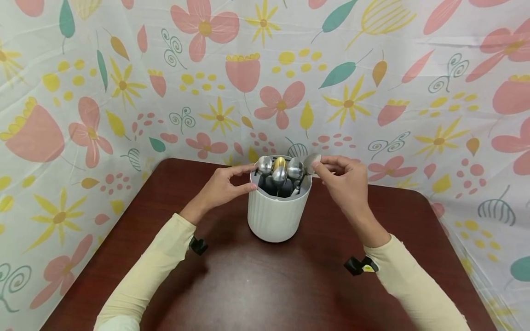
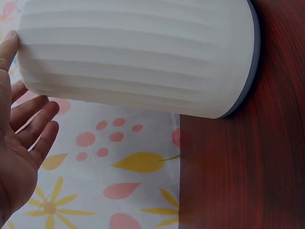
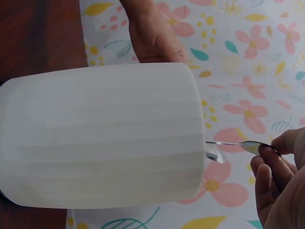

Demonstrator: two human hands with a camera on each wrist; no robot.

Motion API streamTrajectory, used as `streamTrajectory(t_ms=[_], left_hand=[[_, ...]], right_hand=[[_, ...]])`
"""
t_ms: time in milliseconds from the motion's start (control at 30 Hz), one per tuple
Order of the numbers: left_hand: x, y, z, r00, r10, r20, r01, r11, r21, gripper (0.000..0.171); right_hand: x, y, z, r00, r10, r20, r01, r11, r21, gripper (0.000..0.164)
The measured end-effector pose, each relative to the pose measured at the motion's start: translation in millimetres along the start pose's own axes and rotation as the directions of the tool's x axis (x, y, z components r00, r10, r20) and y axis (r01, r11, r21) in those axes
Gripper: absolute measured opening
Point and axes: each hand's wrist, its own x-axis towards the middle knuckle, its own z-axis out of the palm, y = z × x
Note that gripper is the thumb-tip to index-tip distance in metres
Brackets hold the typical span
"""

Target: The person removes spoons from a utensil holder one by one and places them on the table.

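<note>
A white ribbed utensil holder (image 1: 276, 218) stands upright on the table, with several spoons leaning in it, bowls up. Among them are silver spoons (image 1: 295, 168) and one gold spoon (image 1: 279, 162). My right hand (image 1: 348, 184) pinches the bowl of a silver spoon (image 1: 311, 162) at the holder's right rim. In the right wrist view that spoon's handle (image 3: 221, 142) runs down into the holder, its lower end hidden. At the left rim, my left hand (image 1: 221, 188) touches the holder with thumb and index finger; its other fingers (image 2: 35, 126) are loosely extended in the left wrist view.
The holder stands toward the back of a dark reddish-brown table (image 1: 248, 285). Behind and beside the table hangs a white cloth (image 1: 240, 119) printed with flowers and leaves. Small black devices (image 1: 198, 246) sit at both wrists.
</note>
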Motion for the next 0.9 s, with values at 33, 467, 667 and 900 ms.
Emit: streamTrajectory(t_ms=[33, 467, 667, 900], left_hand=[[0.5, 0.0, 0.0, 1.000, -0.001, 0.002, 0.001, 1.000, 0.000, 0.051], [3.6, 2.0, -0.5, 1.000, 0.017, 0.007, -0.017, 1.000, -0.006, 0.050], [3.2, 2.1, -1.5, 1.000, 0.019, 0.008, -0.019, 1.000, 0.004, 0.051], [2.4, 3.2, -3.2, 1.000, 0.012, 0.012, -0.012, 1.000, -0.006, 0.052]], right_hand=[[1.1, -1.2, -0.7, 1.000, -0.005, 0.002, 0.005, 1.000, 0.002, 0.018], [25.9, -29.5, -12.8, 0.972, -0.235, 0.007, 0.232, 0.963, 0.139, 0.012], [39.8, -48.5, -21.4, 0.956, -0.292, -0.032, 0.294, 0.947, 0.132, 0.015], [57.4, -76.4, -34.4, 0.942, -0.301, -0.146, 0.321, 0.935, 0.147, 0.016]])
